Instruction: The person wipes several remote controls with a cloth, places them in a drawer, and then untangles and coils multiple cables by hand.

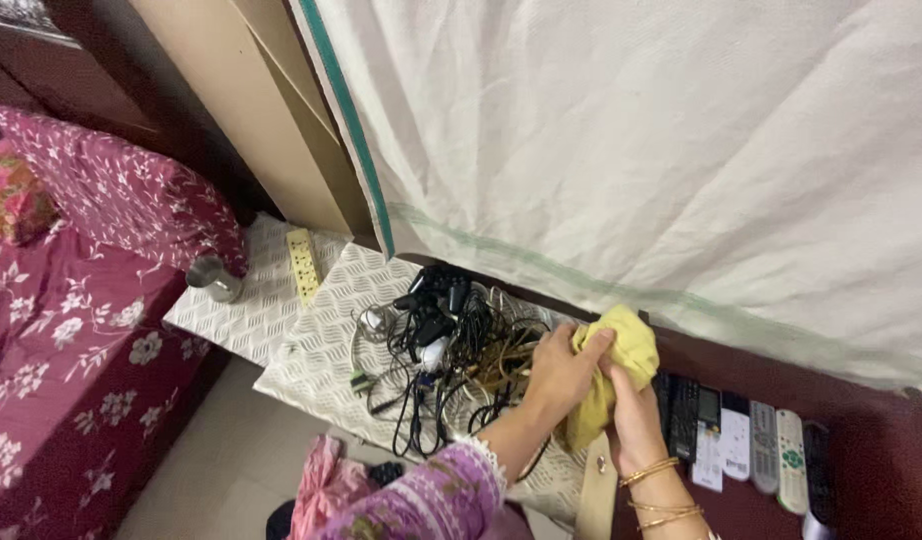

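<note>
Both my hands hold a yellow cloth bunched up over the edge of a low table. My left hand grips its left side, the arm in a purple patterned sleeve. My right hand, with gold bangles at the wrist, clasps the cloth from below. Just left of the hands lies a tangled pile of black cables and chargers on a white patterned table cover.
Several remote controls lie in a row on a dark red surface at the right. A steel cup and a cream power strip sit at the left. A maroon floral bed stands further left; a large white sheet hangs behind.
</note>
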